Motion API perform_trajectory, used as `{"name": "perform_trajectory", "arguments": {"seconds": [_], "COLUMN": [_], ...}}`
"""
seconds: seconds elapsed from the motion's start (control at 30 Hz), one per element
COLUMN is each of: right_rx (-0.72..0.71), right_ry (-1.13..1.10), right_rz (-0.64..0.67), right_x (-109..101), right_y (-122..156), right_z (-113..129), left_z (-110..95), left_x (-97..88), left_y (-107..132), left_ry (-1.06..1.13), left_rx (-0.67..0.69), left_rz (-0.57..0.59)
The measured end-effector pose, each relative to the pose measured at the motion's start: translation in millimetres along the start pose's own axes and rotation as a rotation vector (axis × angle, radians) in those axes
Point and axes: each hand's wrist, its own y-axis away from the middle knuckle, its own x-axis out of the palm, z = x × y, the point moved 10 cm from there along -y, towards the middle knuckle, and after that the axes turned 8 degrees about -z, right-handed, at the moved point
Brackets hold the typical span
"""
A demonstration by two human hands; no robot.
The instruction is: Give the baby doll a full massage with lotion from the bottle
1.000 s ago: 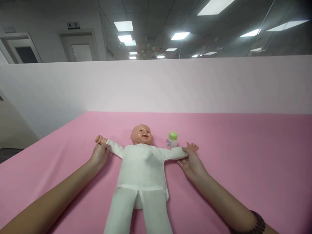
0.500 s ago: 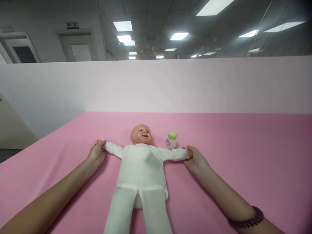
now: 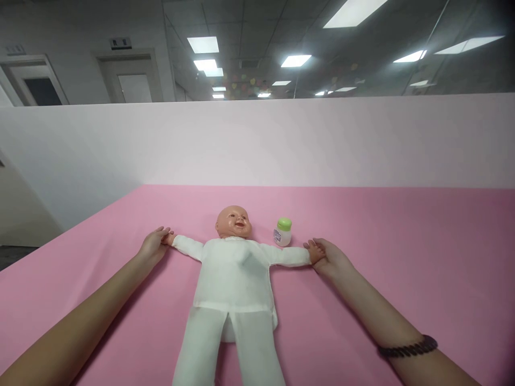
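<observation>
The doll lies face-up on the pink sheet. Both hands have slid outward along the sleeves: left hand and right hand now clasp its tiny hands, arms spread.

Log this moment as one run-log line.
left hand: holds doll hand | right hand: holds doll's other hand | bottle: upright beside doll's head | surface: pink sheet

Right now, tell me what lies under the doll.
The doll lies face up on the pink cloth, which shows all around it. Whatever is directly beneath its body is covered and cannot be seen.
</observation>
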Motion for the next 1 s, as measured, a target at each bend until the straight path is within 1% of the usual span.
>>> {"name": "perform_trajectory", "arguments": {"seconds": [0.13,0.27,0.33,0.43,0.5,0.6,0.67,0.77,0.87,1.0], "right_rx": [0.122,0.166,0.194,0.217,0.205,0.186,0.174,0.163,0.187,0.202], "right_ry": [0.12,0.235,0.289,0.415,0.49,0.54,0.579,0.656,0.716,0.757], "right_rz": [0.085,0.205,0.288,0.44,0.509,0.531,0.548,0.611,0.71,0.816], "right_x": [9,14,14,12,8,-2,-7,-10,-10,-8], "right_y": [11,21,23,25,24,20,18,19,24,29], "right_z": [0,5,6,6,9,14,16,18,14,10], "left_z": [-7,-12,-15,-16,-16,-17,-15,-11,-10,-10], "left_x": [9.9,16.5,17.0,14.8,13.2,9.8,6.9,5.8,5.1,-2.6], "left_y": [5,14,16,16,17,17,19,26,32,24], "left_ry": [-0.182,-0.391,-0.474,-0.515,-0.518,-0.509,-0.494,-0.501,-0.583,-0.66], "left_rx": [0.023,0.042,0.056,0.015,-0.02,-0.064,-0.126,-0.189,-0.163,-0.122], "left_rz": [0.155,0.389,0.495,0.598,0.64,0.655,0.661,0.728,0.835,0.843]}}
